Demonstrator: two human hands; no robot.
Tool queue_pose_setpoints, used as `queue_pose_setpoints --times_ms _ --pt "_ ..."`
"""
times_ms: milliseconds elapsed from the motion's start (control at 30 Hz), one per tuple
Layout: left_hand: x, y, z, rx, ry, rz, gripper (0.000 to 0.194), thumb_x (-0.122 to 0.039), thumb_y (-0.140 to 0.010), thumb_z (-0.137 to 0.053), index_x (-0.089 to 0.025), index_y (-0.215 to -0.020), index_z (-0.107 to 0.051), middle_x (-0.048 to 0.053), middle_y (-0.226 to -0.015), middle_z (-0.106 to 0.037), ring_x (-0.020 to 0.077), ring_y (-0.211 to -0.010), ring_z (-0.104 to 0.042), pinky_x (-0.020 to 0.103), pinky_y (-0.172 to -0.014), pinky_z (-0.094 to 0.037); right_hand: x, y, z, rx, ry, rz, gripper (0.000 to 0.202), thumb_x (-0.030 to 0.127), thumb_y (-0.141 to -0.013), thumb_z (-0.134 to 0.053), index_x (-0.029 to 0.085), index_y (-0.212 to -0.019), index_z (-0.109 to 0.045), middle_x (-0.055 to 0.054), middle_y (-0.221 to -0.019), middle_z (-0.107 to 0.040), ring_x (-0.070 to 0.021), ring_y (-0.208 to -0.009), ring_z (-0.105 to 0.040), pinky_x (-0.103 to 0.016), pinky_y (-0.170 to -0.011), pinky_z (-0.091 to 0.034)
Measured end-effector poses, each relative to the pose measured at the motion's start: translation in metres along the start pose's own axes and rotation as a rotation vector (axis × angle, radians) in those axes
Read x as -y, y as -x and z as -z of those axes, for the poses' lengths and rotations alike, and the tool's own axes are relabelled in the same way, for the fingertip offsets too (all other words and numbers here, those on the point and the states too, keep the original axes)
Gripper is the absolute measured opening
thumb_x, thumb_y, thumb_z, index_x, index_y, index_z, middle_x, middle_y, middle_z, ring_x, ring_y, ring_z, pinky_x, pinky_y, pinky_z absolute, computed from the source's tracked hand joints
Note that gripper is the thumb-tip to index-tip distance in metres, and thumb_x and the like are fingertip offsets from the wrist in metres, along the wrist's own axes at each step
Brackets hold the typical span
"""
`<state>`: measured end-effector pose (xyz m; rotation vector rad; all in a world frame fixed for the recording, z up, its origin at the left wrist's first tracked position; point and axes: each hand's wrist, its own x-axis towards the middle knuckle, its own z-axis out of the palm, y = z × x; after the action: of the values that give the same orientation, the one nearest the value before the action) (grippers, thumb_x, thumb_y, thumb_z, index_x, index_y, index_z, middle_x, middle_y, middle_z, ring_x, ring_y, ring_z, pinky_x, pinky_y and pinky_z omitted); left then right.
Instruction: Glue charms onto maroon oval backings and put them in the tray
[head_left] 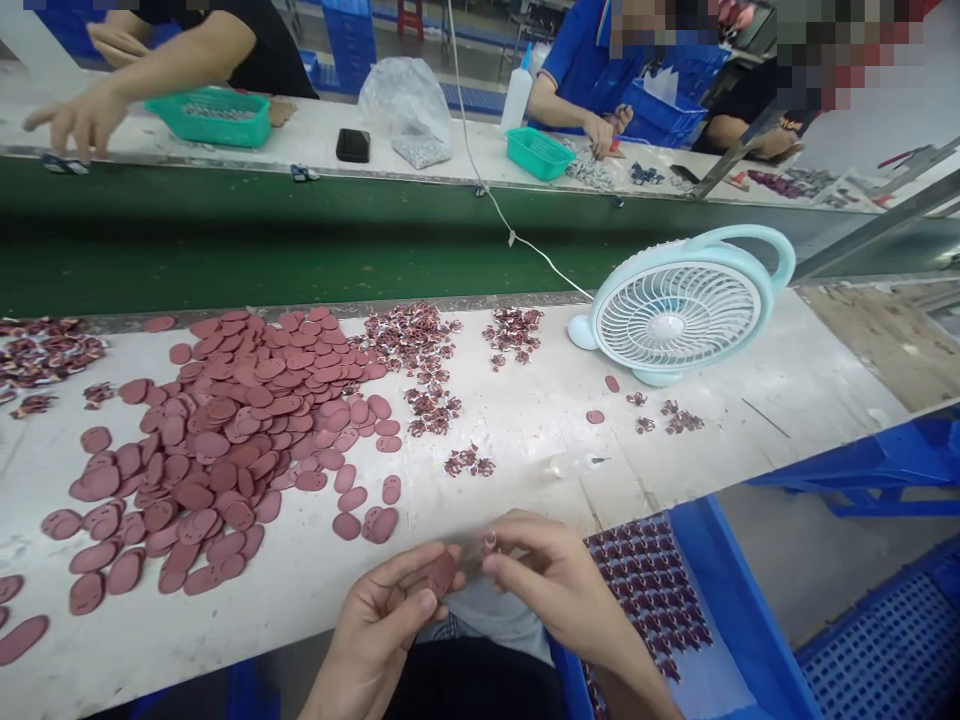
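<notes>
Near the table's front edge, my left hand (394,612) pinches a reddish-brown oval piece (442,574) between thumb and fingers. Just right of it, apart from the oval, my right hand (536,560) is closed in a pinch on a small piece (490,542), too small to make out. A large pile of similar ovals (225,430) covers the left part of the white table (450,510). Beyond my hands lie small dark red-and-white parts (469,461), with a bigger heap (412,340) behind them. A clear bottle with a thin tip (574,464) lies on its side.
A light blue fan (667,320) stands at the back right, its white cord (541,258) running backward. Below right is a blue crate (739,600) holding rows of dark red pieces (652,590). Across the green belt (300,260), people work beside green baskets (217,118).
</notes>
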<state>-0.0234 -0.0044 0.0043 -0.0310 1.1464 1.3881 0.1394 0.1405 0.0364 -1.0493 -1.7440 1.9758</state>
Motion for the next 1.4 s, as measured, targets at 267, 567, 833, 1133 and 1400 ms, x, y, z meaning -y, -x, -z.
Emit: queue_pose_setpoints --times_ms 267,567,833,1133,1400 --pt "0.002 -0.001 -0.010 0.099 -0.003 -0.052 0.029 -0.030 -0.076 -0.095 -0.022 -0.101 -0.083 0.011 -0.111 -0.084 0.0308 -0.110 -0.077 0.038 -0.097 -0.059 0.012 0.017 -0.016 0.031 0.045 0.034 0.014 0.030 -0.095 -0.076 0.027 -0.104 -0.086 -0.005 -0.092 -0.076 -0.0187 -0.078 -0.070 -0.029 -0.068 -0.058" --pt "0.004 -0.001 -0.011 0.162 -0.063 -0.098 0.017 -0.033 -0.077 -0.094 -0.020 -0.076 -0.082 0.007 -0.090 -0.083 0.0256 -0.091 -0.076 0.033 -0.086 -0.058 0.019 0.015 -0.011 0.093 0.135 0.043 0.012 0.024 -0.094 -0.076 0.027 -0.099 -0.086 -0.002 -0.086 -0.077 -0.0168 -0.076 -0.070 -0.028 -0.068 -0.056" --pt "0.005 0.000 -0.017 0.110 -0.060 -0.132 0.020 -0.037 -0.079 -0.092 -0.021 -0.071 -0.084 0.010 -0.094 -0.085 0.0350 -0.100 -0.076 0.043 -0.093 -0.060 0.014 0.011 -0.016 0.085 -0.128 -0.079 0.010 0.028 -0.086 -0.085 0.022 -0.093 -0.085 -0.001 -0.084 -0.076 -0.0147 -0.072 -0.070 -0.025 -0.067 -0.056" --pt "0.012 -0.005 -0.019 0.137 -0.080 -0.214 0.014 -0.032 -0.085 -0.087 -0.022 -0.076 -0.085 0.010 -0.102 -0.085 0.0329 -0.102 -0.078 0.039 -0.089 -0.063 0.000 0.009 -0.019 0.036 -0.282 -0.031 0.009 0.027 -0.085 -0.087 0.022 -0.093 -0.085 -0.002 -0.088 -0.077 -0.0130 -0.074 -0.071 -0.023 -0.069 -0.058" --pt "-0.011 -0.022 0.011 -0.050 -0.659 -0.618 0.013 -0.036 -0.091 -0.081 -0.032 -0.102 -0.085 0.006 -0.130 -0.079 0.0304 -0.120 -0.073 0.039 -0.098 -0.062 -0.037 0.027 0.003 -0.187 -0.552 0.007 0.020 0.037 -0.084 -0.089 0.022 -0.097 -0.085 -0.006 -0.086 -0.081 -0.0158 -0.064 -0.074 -0.025 -0.057 -0.062"
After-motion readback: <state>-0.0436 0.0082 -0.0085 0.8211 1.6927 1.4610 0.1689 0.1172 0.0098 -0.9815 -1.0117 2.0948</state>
